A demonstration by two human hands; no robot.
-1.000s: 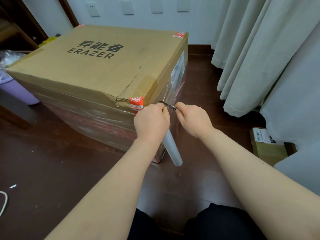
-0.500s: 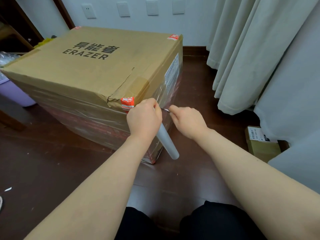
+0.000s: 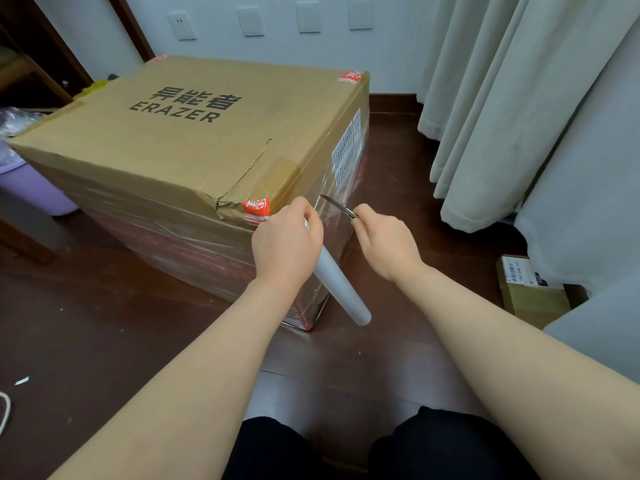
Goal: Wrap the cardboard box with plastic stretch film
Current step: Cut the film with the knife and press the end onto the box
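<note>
The cardboard box [image 3: 194, 140] top reads "异能者 ERAZER" in black.

**Floor** [image 3: 104, 323]: dark reddish-brown wooden boards with a glossy surface. Items on it:

- Large brown cardboard box printed "ERAZER" [image 3: 194, 143]: centre, upright, one corner toward the viewer. Clear plastic film covers its lower side walls.
- Lavender plastic bin [image 3: 31, 188]: far left, just beside the large box and partly hidden by it.
- Small brown cardboard carton with a white barcode label [image 3: 530, 299]: right, well apart from the large box.
- Small white scrap [image 3: 21, 380] and loop of white cord [image 3: 4, 410]: lower left edge, near each other but not touching.
- Pale fabric curtains [image 3: 485, 133]: right, hems down at the boards. Contact cannot be told.
</note>
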